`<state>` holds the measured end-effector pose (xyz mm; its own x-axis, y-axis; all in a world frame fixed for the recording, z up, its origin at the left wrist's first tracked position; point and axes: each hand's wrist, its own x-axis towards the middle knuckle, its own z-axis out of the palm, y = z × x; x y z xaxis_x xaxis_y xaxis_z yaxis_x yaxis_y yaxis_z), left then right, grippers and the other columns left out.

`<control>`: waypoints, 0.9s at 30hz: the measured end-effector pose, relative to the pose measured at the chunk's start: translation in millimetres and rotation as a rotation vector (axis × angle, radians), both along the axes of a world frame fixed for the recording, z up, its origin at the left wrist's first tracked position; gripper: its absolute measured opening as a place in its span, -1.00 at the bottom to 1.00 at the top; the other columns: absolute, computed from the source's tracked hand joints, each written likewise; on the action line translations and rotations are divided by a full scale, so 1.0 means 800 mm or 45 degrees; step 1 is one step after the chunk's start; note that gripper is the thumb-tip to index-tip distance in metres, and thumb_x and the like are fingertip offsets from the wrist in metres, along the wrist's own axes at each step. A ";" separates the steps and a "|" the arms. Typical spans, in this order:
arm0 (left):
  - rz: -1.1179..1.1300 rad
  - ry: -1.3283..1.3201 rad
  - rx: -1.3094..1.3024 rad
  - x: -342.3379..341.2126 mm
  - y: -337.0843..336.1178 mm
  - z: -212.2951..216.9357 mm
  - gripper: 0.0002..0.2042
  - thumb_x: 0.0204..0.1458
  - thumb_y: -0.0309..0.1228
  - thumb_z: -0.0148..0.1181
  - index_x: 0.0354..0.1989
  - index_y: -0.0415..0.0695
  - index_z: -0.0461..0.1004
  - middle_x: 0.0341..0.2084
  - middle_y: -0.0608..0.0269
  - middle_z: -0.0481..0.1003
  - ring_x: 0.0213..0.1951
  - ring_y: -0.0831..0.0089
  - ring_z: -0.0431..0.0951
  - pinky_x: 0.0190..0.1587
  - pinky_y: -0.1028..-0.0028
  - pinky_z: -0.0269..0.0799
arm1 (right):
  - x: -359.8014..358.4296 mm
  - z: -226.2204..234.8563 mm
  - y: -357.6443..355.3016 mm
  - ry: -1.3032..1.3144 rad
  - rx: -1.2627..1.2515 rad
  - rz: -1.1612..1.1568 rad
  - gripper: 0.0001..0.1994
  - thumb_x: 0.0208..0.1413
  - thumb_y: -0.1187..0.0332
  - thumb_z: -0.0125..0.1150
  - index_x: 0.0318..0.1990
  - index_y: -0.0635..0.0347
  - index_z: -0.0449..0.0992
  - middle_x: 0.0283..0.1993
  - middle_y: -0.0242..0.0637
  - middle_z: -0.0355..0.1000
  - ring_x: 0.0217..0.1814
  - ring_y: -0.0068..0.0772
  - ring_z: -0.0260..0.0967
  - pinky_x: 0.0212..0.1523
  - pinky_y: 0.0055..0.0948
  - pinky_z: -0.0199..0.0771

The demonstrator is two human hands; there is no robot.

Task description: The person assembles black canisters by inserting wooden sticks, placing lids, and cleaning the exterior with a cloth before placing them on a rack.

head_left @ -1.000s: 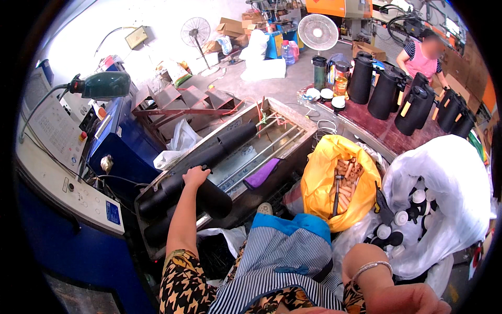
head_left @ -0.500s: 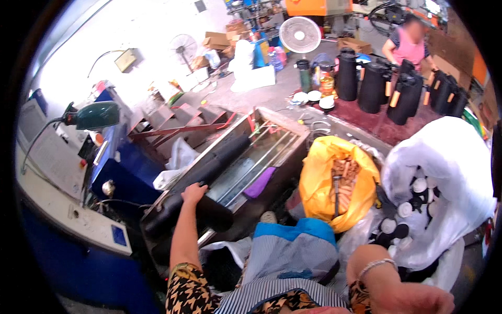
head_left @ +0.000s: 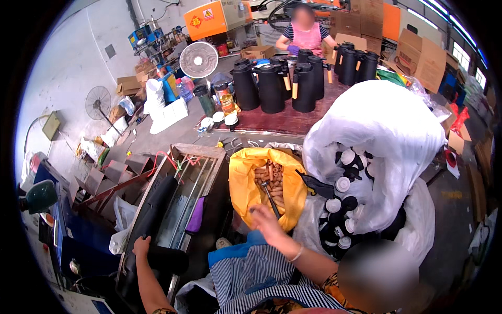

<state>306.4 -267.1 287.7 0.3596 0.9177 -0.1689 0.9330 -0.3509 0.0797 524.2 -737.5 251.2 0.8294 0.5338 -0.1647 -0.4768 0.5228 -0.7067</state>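
Just ahead of right hand: yellow bag.

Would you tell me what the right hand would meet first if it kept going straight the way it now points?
Probably the yellow bag of tan cylindrical pieces: the right hand reaches toward its open mouth, though depth is unclear.
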 end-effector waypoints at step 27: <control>-0.028 -0.014 -0.036 -0.001 0.001 0.001 -0.41 -0.05 0.07 0.14 0.06 -0.10 0.47 0.04 0.00 0.47 0.14 0.02 0.40 0.17 -0.08 0.15 | -0.024 -0.184 0.032 0.441 0.380 0.875 -0.78 0.28 0.37 0.03 0.04 0.08 0.36 -0.21 -0.42 0.32 -0.09 -0.54 0.30 0.05 -0.37 0.33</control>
<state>305.3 -266.4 288.9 0.3814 0.9046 -0.1903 0.9242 -0.3686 0.1003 504.7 -711.7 104.0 0.2305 0.9654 -0.1219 -0.9240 0.1779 -0.3384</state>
